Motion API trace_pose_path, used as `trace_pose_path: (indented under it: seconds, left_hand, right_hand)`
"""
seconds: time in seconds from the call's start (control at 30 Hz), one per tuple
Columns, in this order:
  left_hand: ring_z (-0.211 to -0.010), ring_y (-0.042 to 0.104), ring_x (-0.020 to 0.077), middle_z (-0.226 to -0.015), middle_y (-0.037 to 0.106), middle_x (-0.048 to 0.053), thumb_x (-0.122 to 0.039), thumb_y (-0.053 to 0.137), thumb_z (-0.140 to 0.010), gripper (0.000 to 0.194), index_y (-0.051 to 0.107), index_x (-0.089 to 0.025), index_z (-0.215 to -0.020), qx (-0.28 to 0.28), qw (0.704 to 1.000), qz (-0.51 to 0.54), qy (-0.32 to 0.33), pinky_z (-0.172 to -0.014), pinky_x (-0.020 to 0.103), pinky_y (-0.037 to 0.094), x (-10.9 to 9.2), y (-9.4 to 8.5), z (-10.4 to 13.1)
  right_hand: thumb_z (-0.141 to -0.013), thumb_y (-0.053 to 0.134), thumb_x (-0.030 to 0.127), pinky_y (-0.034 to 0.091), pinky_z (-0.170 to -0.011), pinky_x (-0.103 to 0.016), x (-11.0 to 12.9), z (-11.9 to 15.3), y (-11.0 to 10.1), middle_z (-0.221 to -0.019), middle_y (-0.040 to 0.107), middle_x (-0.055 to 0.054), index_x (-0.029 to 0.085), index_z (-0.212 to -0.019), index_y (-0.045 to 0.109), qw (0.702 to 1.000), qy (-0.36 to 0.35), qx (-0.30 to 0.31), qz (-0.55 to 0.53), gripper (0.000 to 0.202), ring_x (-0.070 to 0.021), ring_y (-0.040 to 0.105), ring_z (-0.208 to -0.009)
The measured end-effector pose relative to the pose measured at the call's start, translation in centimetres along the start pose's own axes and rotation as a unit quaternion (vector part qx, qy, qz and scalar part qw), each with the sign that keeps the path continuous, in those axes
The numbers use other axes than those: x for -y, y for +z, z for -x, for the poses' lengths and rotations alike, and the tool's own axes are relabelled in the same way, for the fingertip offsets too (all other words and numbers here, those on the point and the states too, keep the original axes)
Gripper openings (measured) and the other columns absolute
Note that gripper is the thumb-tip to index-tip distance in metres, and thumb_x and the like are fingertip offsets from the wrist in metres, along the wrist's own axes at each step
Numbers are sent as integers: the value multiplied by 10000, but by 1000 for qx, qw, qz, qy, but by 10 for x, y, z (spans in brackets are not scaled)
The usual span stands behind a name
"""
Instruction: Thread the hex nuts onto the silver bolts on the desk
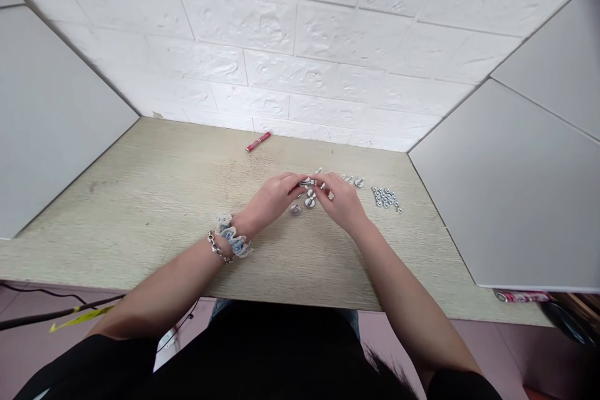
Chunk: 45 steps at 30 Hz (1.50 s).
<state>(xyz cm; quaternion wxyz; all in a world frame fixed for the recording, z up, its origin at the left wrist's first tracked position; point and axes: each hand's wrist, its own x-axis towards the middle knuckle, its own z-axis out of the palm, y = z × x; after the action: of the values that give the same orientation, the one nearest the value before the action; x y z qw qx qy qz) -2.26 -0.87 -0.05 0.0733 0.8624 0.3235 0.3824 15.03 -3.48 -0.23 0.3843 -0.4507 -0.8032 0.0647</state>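
Observation:
Above the middle of the desk, the fingertips of my left hand (280,195) pinch a small silver metal piece that looks like a bolt (306,183). At its right end the thumb and fingers of my right hand (343,202) close on the same piece; fingers hide part of it. Just under my hands lie bolts with wide round washers, one washer (310,202) between the hands and another washer (295,209) nearer me. Behind my right hand, more bolts with washers (359,182) sit in a short row, partly hidden.
A group of small silver nuts (385,196) lies to the right on the wooden desk (178,200). Toward the white brick-pattern wall (328,81) is a red tube (259,141). Grey panels (525,194) flank the desk. Another red tube (522,296) rests at the right front edge.

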Motion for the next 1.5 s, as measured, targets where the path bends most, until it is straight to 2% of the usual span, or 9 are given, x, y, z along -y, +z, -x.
trace_pose_path:
  seconds: [0.37,0.6,0.73,0.83,1.0,1.1,1.2,1.37,1.5]
  left_hand:
    - [-796,617,124,-903,668,53,-252,540,-800,200,604,-154,-962,-44,999,-6,20,-712,224,492,3,3,0]
    - [-756,617,110,-874,670,38,-238,547,-796,177,605,-156,-942,-29,999,-7,15,-685,207,493,4,3,0]
    - [-732,613,103,-849,669,30,-223,564,-784,163,608,-152,-924,-25,1000,-13,6,-674,197,489,3,3,0]
    - [-736,612,105,-853,667,32,-222,569,-780,164,612,-155,-923,-25,1000,-13,5,-680,198,488,3,3,0]
    - [-737,612,110,-849,666,32,-217,567,-780,160,613,-159,-921,-19,1000,-8,3,-679,206,489,3,2,0]
    - [-737,612,108,-850,666,35,-226,555,-790,160,612,-155,-921,-18,1000,-4,5,-675,204,488,2,2,0]
    - [-753,614,111,-858,667,41,-234,541,-800,168,610,-152,-930,-19,1000,-5,15,-684,208,490,2,2,0]
    - [-771,617,115,-867,669,46,-240,538,-803,175,608,-145,-932,-22,999,-12,32,-700,211,492,2,4,1]
    - [-767,617,114,-871,668,44,-230,540,-800,170,609,-150,-934,-25,999,-12,23,-693,211,493,2,3,1]
  right_hand:
    - [-843,449,248,419,-663,-267,1,2,-1,-818,607,-25,205,-1030,541,999,32,32,29,212,-142,552,-709]
    - [-857,422,319,397,-655,-254,2,0,-2,-826,619,-27,204,-1019,551,996,52,54,40,238,-131,542,-678]
    - [-887,310,406,349,-577,-248,4,0,-5,-641,583,-29,174,-684,575,992,83,74,55,406,-126,505,-583]
    - [-903,204,422,300,-518,-247,5,2,-7,-470,461,-11,178,-472,429,990,118,70,46,544,-110,434,-479]
    - [-836,400,313,342,-576,-237,9,1,-8,-609,524,13,185,-811,527,996,72,14,40,181,-110,447,-539]
    - [-812,430,247,374,-645,-243,8,0,-5,-745,575,-9,187,-976,510,999,22,15,39,193,-117,488,-614]
    - [-848,403,294,376,-651,-250,5,0,-3,-788,600,-33,187,-939,543,998,5,28,54,198,-129,512,-646]
    - [-904,238,408,328,-567,-260,3,3,-7,-557,560,-29,182,-597,531,990,103,1,92,481,-136,499,-542]
    - [-884,312,390,337,-557,-242,6,3,-9,-575,556,1,189,-749,555,992,110,-1,58,343,-117,489,-522]
